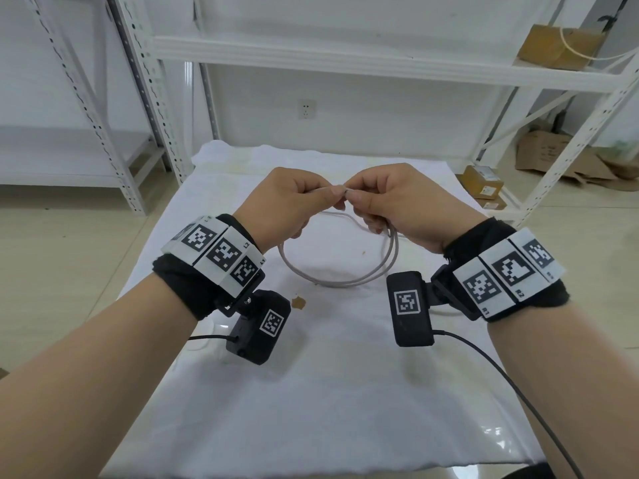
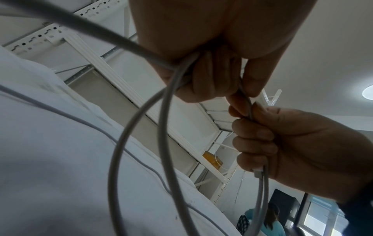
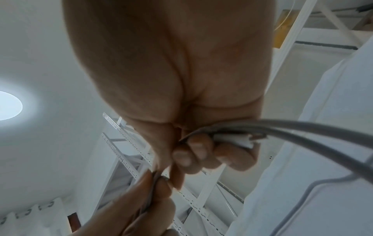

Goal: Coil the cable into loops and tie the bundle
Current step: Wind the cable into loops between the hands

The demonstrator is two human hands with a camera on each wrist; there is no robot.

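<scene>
Here, the grey cable (image 1: pixel 337 283) was held in loops above the white cloth (image 1: pixel 311 392), the strands hanging in a rough ring below the two hands and sagging towards the cloth; whether the lowest arc touched it could not be told. At the top of the ring, the cable was pinched between thumb and forefinger of the left hand (image 1: pixel 287 198), and the same stretch was pinched just beside it by the right hand (image 1: pixel 397 202), so that the fingertips of both hands met over the cable. In the left wrist view, two strands were seen passing out from under the curled fingers (image 2: pixel 203 79) of the left hand and sweeping down in wide loops. In the right wrist view, several strands and a white connector end (image 3: pixel 242 140) were gripped against the palm by the curled lower fingers (image 3: pixel 193 151) of the right hand. Neither hand was open; both were closed around the cable. Behind the cloth, white metal shelving (image 1: pixel 345 53) was seen, with a cardboard box (image 1: pixel 560 46) set on its upper right shelf.
</scene>
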